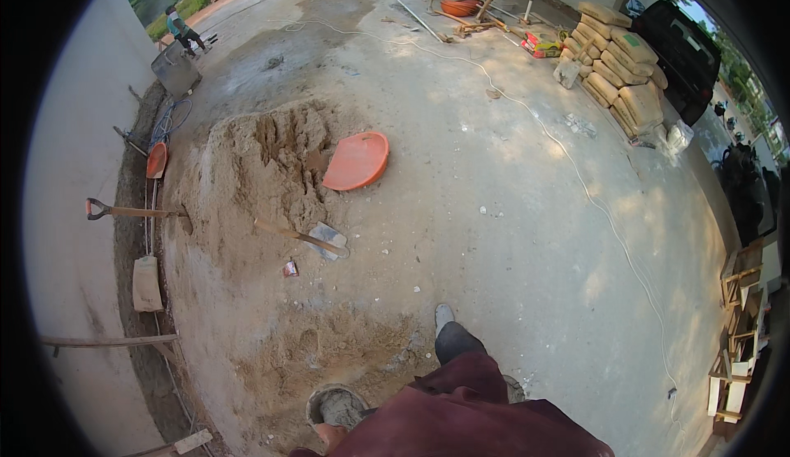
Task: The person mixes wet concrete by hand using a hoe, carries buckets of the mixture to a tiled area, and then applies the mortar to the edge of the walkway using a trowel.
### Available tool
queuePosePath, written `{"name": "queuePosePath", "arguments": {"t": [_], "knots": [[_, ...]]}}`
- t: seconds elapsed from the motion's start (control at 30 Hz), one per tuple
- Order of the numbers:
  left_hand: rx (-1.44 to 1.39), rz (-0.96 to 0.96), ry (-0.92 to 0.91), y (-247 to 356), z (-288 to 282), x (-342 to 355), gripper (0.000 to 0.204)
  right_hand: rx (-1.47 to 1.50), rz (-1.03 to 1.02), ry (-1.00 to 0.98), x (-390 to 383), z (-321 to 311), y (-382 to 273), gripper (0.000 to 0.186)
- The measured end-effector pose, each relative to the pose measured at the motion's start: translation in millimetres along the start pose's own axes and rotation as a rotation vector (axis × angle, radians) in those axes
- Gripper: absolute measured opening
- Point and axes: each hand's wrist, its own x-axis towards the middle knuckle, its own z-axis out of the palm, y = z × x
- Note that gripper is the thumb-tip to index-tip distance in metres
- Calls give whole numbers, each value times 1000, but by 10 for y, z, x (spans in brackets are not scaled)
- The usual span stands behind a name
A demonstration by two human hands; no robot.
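Note:
At the lower edge, a round bucket (311,410) with grey wet mortar (341,408) in it stands on the sandy ground. My left hand (331,436) is at its near rim and appears closed on it; the fingertips are partly hidden. A short dark piece (369,412) juts over the rim beside my maroon shirt, its kind unclear. The shirt covers much of the lower middle, and my right hand does not show. Ahead lies a wooden-handled hoe (304,237) by a sand heap (255,177), with an orange basin (359,160) tilted against the heap.
A shovel (132,211) leans at the heap's left, near a trench along the white wall (78,169). A cable (568,152) crosses the concrete. Stacked sacks (617,62) stand far right; wooden frames (741,325) line the right edge. A person (179,30) bends near a drum (175,70).

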Motion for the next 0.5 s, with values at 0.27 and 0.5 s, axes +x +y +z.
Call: {"name": "queuePosePath", "arguments": {"t": [0.27,0.5], "knots": [[-328,-248,-728,864,2242,-3920,53,-18,120,-293,-356,2761,-545,34],[-178,-223,-766,1211,4882,-7075,60,-43,-2,-165,-2108,6100,-1131,41]]}}
